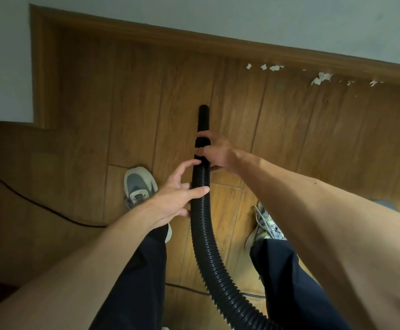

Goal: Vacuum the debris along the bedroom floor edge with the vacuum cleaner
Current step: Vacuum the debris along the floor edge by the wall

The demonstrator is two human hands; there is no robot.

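The vacuum hose (200, 234), black and ribbed, rises between the person's legs and ends in a smooth nozzle (204, 117) whose mouth points down at the wooden floor (132, 96), well short of the skirting board (194, 36). The right hand (215, 152) grips the cuff where the ribs meet the nozzle, fingers curled round it. The left hand (174, 196) sits lower on the hose, its fingers spread and fairly straight, thumb lying across the ribs, more steadying than clamping. The debris (321, 78), torn white paper scraps, lies strung along the foot of the skirting board at upper right, with one stray piece further out on the boards; the nozzle is well apart from all of it. This looks like the approach step: the next move calls for swinging the nozzle right and forward to the edge, keeping its mouth low. A thin black cord (39, 208) trails at left beside a grey shoe (138, 186). No brand or writing can be read anywhere.
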